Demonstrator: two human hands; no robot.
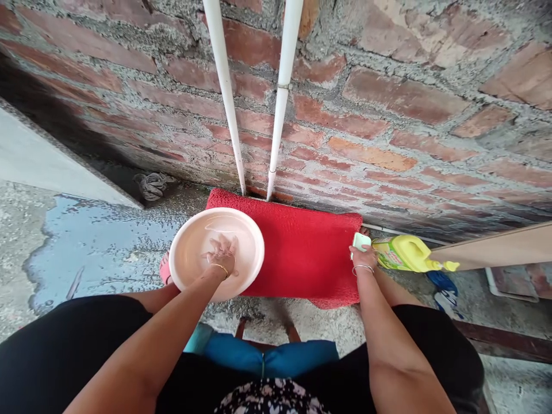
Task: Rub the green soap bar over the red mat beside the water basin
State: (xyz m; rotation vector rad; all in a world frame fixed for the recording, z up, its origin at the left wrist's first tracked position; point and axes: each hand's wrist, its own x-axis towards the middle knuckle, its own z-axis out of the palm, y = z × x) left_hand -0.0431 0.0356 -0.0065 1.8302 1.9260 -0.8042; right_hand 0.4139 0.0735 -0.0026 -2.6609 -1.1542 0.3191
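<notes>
My left hand is inside a pale pink basin of clear water, its fingers spread apart. The basin rests on the left part of a red textured mat. Over the mat's right end, my right hand grips a pale green, rounded rectangular block; whether it is a soap bar or a brush I cannot tell. Right beside that hand is a yellow jug-like bottle with a handle and a label, its spout pointing right.
Two white pipes run down the brick wall behind the mat. A grey rag lies at the wall's foot on the left, near a wet patch of floor. A blue and white item lies at right.
</notes>
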